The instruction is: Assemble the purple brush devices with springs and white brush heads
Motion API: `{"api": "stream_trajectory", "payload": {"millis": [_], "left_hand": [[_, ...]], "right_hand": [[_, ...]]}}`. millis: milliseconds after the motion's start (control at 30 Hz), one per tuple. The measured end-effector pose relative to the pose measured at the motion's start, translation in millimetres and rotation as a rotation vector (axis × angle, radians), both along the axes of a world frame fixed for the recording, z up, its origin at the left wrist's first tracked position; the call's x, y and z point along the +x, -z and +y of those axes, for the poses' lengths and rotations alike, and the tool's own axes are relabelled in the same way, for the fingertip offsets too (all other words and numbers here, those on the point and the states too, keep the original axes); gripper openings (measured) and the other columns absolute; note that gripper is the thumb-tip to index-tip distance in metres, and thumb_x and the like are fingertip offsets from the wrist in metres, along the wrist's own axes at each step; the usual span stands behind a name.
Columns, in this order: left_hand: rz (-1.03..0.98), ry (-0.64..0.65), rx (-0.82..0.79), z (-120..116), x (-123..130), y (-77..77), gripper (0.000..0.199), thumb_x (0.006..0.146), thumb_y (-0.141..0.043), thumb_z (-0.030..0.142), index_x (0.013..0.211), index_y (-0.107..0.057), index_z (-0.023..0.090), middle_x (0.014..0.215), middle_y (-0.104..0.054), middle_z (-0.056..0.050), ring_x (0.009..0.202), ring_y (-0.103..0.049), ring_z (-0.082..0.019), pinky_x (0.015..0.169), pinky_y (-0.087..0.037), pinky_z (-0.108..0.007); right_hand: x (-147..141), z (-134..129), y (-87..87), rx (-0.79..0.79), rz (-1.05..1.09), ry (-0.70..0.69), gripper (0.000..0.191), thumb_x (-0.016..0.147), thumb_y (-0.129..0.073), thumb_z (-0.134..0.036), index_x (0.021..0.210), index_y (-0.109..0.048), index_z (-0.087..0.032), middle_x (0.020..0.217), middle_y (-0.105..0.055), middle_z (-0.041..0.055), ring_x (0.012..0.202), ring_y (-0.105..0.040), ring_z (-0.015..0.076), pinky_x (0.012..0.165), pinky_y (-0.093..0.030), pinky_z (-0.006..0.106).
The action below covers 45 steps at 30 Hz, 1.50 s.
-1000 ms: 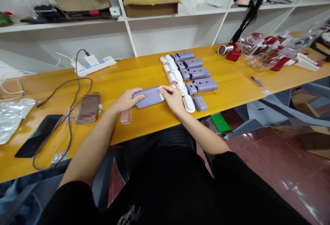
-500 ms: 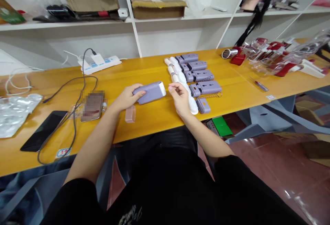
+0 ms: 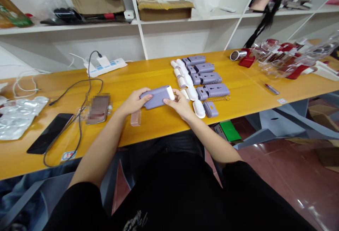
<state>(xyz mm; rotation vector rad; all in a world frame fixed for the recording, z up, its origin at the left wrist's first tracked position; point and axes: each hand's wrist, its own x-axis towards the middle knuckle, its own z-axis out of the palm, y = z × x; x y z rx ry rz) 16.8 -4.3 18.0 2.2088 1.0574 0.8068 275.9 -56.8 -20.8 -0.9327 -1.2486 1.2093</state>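
Observation:
Just above the wooden table (image 3: 148, 132), a purple case (image 3: 158, 96) with a white end piece (image 3: 170, 93) is held between both hands. My left hand (image 3: 136, 101) grips its left end, thumb on top. The thumb and fingers of my right hand (image 3: 180, 104) close on the white end at the right. A translucent pink piece (image 3: 136, 118) lies below my left hand. Right of my right hand are a white ribbed piece (image 3: 198, 108) and a short purple piece (image 3: 211, 109). Several purple cases (image 3: 217, 90) and white pieces stand in rows behind.
A black phone (image 3: 50, 133), another phone (image 3: 97, 109), cables and a power strip (image 3: 107, 67) occupy the left. Clear and red plastic parts (image 3: 283, 58) and a small screwdriver (image 3: 270, 87) are at the right. Shelves with a cardboard box (image 3: 164, 8) rise behind.
My right hand has moved left onto the white end of the purple case; before, it was apart from it. The whole view has shifted slightly.

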Motion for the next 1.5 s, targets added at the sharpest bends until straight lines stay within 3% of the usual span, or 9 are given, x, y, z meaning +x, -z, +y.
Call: {"api": "stream_trajectory", "payload": {"millis": [133, 300, 500, 567, 667, 800, 1033, 1333, 1500], "left_hand": [[-0.042, 0.059, -0.105, -1, -3, -0.6, 0.072, 0.103, -0.059, 0.085, 0.133, -0.07, 0.021, 0.124, -0.078, -0.012, 0.108, -0.074, -0.029, 0.099, -0.062, -0.043], [0.001, 0.107, -0.253, -5, -43, -5.9, 0.104, 0.084, -0.091, 0.071, 0.169, -0.05, 0.025, 0.161, -0.066, -0.022, 0.143, -0.07, -0.036, 0.115, -0.061, -0.05], [0.358, 0.122, -0.228, -29, -82, -2.7, 0.106, 0.065, -0.103, 0.058, 0.16, -0.065, 0.031, 0.163, -0.07, -0.017, 0.151, -0.067, -0.042, 0.124, -0.055, -0.054], [0.384, 0.093, -0.208, -39, -84, 0.6, 0.103, 0.066, -0.103, 0.059, 0.158, -0.067, 0.031, 0.161, -0.071, -0.015, 0.153, -0.066, -0.042, 0.128, -0.052, -0.055], [0.323, 0.04, -0.199, -51, -83, 4.8, 0.093, 0.077, -0.097, 0.062, 0.159, -0.064, 0.031, 0.165, -0.069, -0.014, 0.154, -0.065, -0.04, 0.132, -0.05, -0.056], [0.257, -0.005, -0.208, -59, -82, 8.2, 0.091, 0.085, -0.093, 0.061, 0.163, -0.058, 0.03, 0.17, -0.064, -0.014, 0.156, -0.064, -0.038, 0.133, -0.049, -0.056], [0.209, -0.028, -0.187, -59, -77, 16.3, 0.086, 0.088, -0.086, 0.063, 0.161, -0.058, 0.026, 0.169, -0.063, -0.017, 0.159, -0.059, -0.04, 0.137, -0.042, -0.06], [0.172, 0.037, -0.094, -62, -51, 26.1, 0.086, 0.093, -0.083, 0.066, 0.167, -0.056, 0.032, 0.169, -0.062, -0.015, 0.161, -0.054, -0.042, 0.138, -0.039, -0.067], [0.147, 0.074, -0.058, -61, -43, 30.0, 0.087, 0.094, -0.085, 0.068, 0.167, -0.056, 0.031, 0.167, -0.063, -0.015, 0.158, -0.056, -0.042, 0.137, -0.039, -0.065]], "right_hand": [[2, 0, -4.7, 0.025, 0.037, 0.053, 0.066, 0.073, -0.102, -0.063, 0.12, -0.073, -0.027, 0.122, -0.084, 0.0062, 0.117, -0.08, 0.0296, 0.112, -0.066, 0.047], [10, 5, -5.0, 0.005, 0.076, 0.156, 0.062, 0.079, -0.094, -0.068, 0.121, -0.07, -0.029, 0.123, -0.081, 0.0053, 0.116, -0.078, 0.0275, 0.101, -0.067, 0.04], [12, 9, -1.9, -0.032, 0.141, 0.172, 0.071, 0.075, -0.097, -0.068, 0.123, -0.063, -0.03, 0.127, -0.084, 0.0068, 0.123, -0.079, 0.0293, 0.105, -0.067, 0.043], [11, 11, -0.5, -0.047, 0.145, 0.155, 0.076, 0.073, -0.099, -0.068, 0.127, -0.063, -0.03, 0.124, -0.085, 0.0069, 0.121, -0.081, 0.0299, 0.107, -0.067, 0.045], [12, 12, 0.8, -0.111, 0.04, 0.081, 0.081, 0.076, -0.098, -0.072, 0.136, -0.064, -0.029, 0.112, -0.086, 0.0063, 0.105, -0.083, 0.0298, 0.093, -0.069, 0.045], [13, 15, -4.6, -0.131, -0.204, -0.111, 0.068, 0.088, -0.092, -0.068, 0.135, -0.071, -0.025, 0.1, -0.086, 0.0054, 0.083, -0.08, 0.0255, 0.075, -0.066, 0.04], [9, 31, -28.9, 0.205, -0.735, -0.362, 0.019, 0.102, -0.082, -0.034, 0.117, -0.089, -0.025, 0.12, -0.09, 0.0085, 0.107, -0.082, 0.0293, 0.102, -0.064, 0.045], [-15, 36, -30.1, 0.347, -0.925, -0.444, 0.03, 0.11, -0.067, -0.029, 0.12, -0.094, -0.035, 0.126, -0.091, 0.0025, 0.125, -0.082, 0.0337, 0.116, -0.06, 0.05], [-8, 31, -35.5, 0.41, -0.898, -0.432, 0.03, 0.11, -0.074, -0.043, 0.133, -0.09, -0.035, 0.137, -0.088, 0.0046, 0.133, -0.079, 0.0368, 0.123, -0.057, 0.056]]}}
